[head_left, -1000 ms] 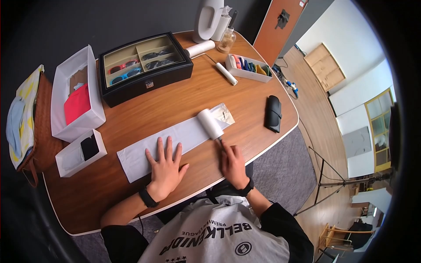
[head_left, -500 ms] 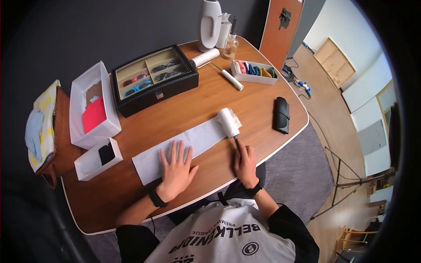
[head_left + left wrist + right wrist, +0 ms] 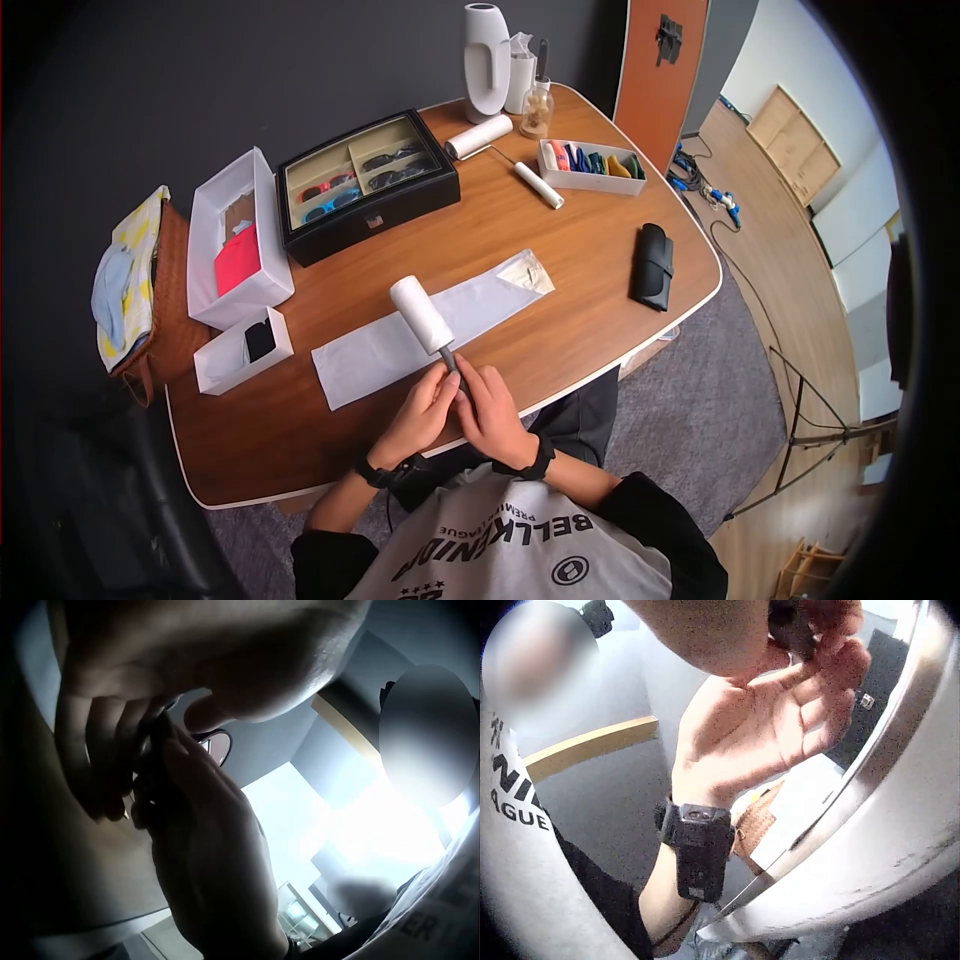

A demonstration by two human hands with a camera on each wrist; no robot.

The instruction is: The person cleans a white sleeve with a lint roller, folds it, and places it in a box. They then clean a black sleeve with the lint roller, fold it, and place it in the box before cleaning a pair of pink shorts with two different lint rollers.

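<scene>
In the head view a lint roller (image 3: pixel 422 315) with a white sticky cylinder and a dark handle is held over a long, flat, pale-grey strip (image 3: pixel 375 355), which has a shiny, creased right end. My right hand (image 3: pixel 495 415) grips the handle. My left hand (image 3: pixel 420 412) meets it there, thumb lying along the handle and fingers bent beside it. The left wrist view shows both hands close around the dark handle (image 3: pixel 160 735). In the right wrist view the left palm (image 3: pixel 761 731) faces the camera, fingers partly curled near the handle (image 3: pixel 791 628).
A black glasses display case (image 3: pixel 370 200), a white bin (image 3: pixel 240 300) with a red cloth, and a small white box (image 3: pixel 215 375) stand left. Toward the back lie another roller (image 3: pixel 540 185) and a box of rolled cloths (image 3: pixel 600 182). A black pouch (image 3: pixel 652 268) lies right.
My left hand has come off the grey strip and joined the right at the handle. The lint roller has moved left from the strip's right end, toward me and up.
</scene>
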